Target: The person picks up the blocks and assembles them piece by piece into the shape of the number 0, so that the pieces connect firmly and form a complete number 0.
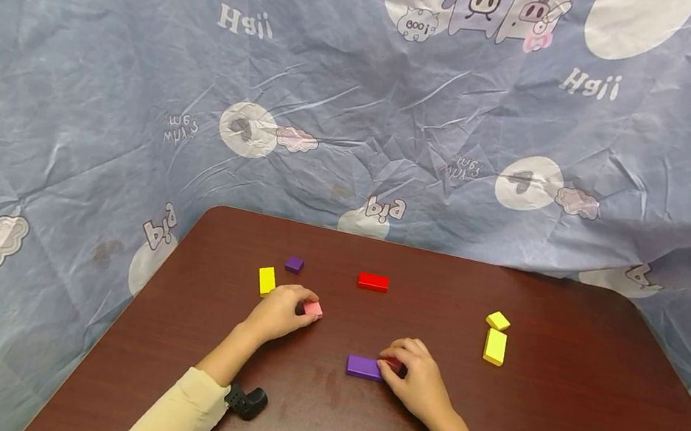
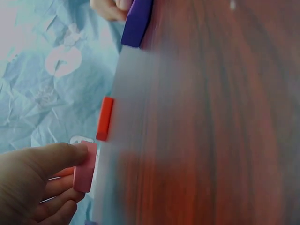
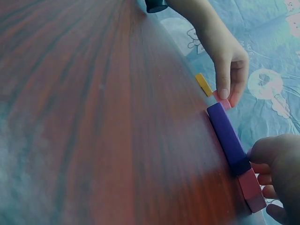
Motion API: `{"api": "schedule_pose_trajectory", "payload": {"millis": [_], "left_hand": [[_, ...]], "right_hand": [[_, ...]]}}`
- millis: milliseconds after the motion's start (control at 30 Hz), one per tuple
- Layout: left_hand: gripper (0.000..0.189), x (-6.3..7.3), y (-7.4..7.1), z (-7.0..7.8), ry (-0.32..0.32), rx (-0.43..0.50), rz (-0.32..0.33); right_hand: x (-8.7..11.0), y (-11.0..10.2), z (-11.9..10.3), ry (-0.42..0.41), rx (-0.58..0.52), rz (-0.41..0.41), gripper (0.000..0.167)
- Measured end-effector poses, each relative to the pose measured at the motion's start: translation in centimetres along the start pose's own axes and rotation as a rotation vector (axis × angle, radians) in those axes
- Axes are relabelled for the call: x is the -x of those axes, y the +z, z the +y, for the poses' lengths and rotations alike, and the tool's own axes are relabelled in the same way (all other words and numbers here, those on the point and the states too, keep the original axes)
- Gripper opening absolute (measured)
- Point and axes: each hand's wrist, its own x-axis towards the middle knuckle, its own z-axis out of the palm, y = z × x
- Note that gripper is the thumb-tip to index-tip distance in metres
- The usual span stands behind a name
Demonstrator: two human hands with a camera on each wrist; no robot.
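My left hand (image 1: 279, 313) pinches a small pink block (image 1: 313, 309) between thumb and fingers; the left wrist view shows this pink block (image 2: 85, 166) at the thumb tip. My right hand (image 1: 417, 383) has its thumb and fingers curled about a dark red block (image 1: 392, 364), partly hidden by the hand. A long purple block (image 1: 364, 367) lies end to end with it, the thumb tip close to where they meet. In the right wrist view the purple block (image 3: 228, 138) and the dark red block (image 3: 251, 190) form one line.
A bright red block (image 1: 373, 282) lies farther back. Beyond my left hand are a yellow block (image 1: 266, 280) and a small dark purple block (image 1: 294, 264). Two yellow blocks, a small one (image 1: 498, 320) and a longer one (image 1: 495, 347), lie at right on the brown table (image 1: 590, 416).
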Motion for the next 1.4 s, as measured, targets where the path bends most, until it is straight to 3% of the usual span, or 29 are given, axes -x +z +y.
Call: {"api": "schedule_pose_trajectory", "payload": {"millis": [233, 600, 967, 1400], "left_hand": [[0.027, 0.2, 0.3, 1.4, 0.085, -0.01, -0.005], [0.026, 0.9, 1.4, 3.1, 0.152, -0.03, -0.041], [0.025, 1.2, 2.6, 4.1, 0.16, -0.061, -0.097], [0.023, 1.0, 3.3, 4.6, 0.187, -0.062, -0.098]], "right_hand": [[0.0, 0.0, 0.0, 0.0, -0.003, 0.002, 0.014], [0.0, 0.0, -0.1, 0.007, -0.006, 0.001, 0.014], [0.1, 0.1, 0.0, 0.005, -0.003, 0.006, 0.014], [0.0, 0.2, 0.1, -0.001, -0.004, 0.011, 0.014]]}}
